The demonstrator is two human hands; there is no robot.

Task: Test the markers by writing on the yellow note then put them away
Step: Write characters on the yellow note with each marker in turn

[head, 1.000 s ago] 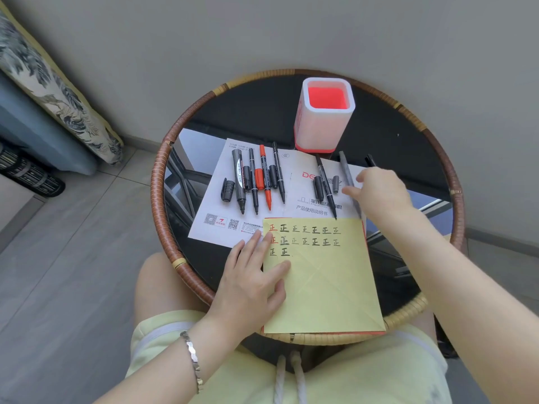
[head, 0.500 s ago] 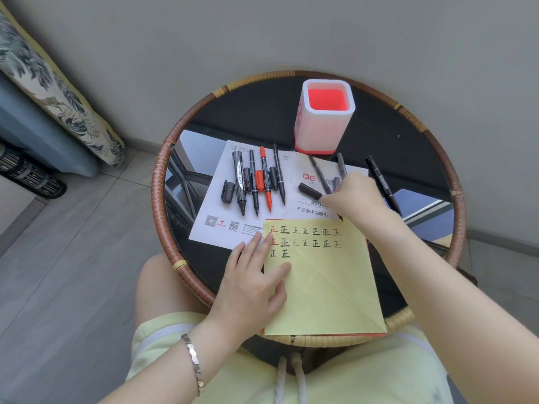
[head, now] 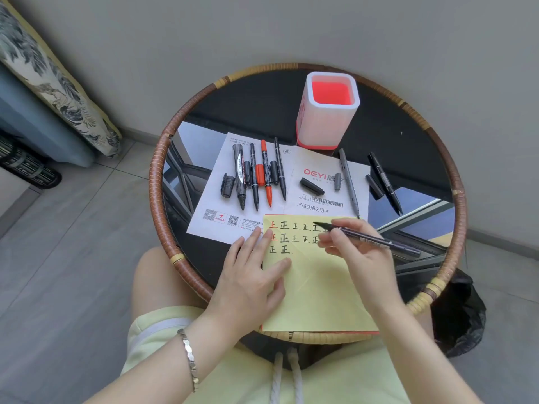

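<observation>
The yellow note (head: 318, 293) lies at the table's near edge, with rows of written characters at its top. My left hand (head: 250, 275) rests flat on the note's left edge. My right hand (head: 353, 249) grips an uncapped black marker (head: 373, 240), its tip pointing left over the top row of characters. Several uncapped markers, among them a red one (head: 266, 173), lie in a row on the white leaflet (head: 215, 211). A grey marker (head: 348, 182) and another black marker (head: 385, 183) lie to the right. Loose caps (head: 311, 186) sit beside them.
A white pen holder with a red inside (head: 328, 112) stands at the back of the round rattan-rimmed glass table (head: 159, 182). A wall is behind it. A patterned cushion (head: 58, 83) is at far left, and a black bag (head: 458, 310) sits on the floor at right.
My right hand picked a black marker off the leaflet and carried it back over the yellow note. My left hand stayed on the note.
</observation>
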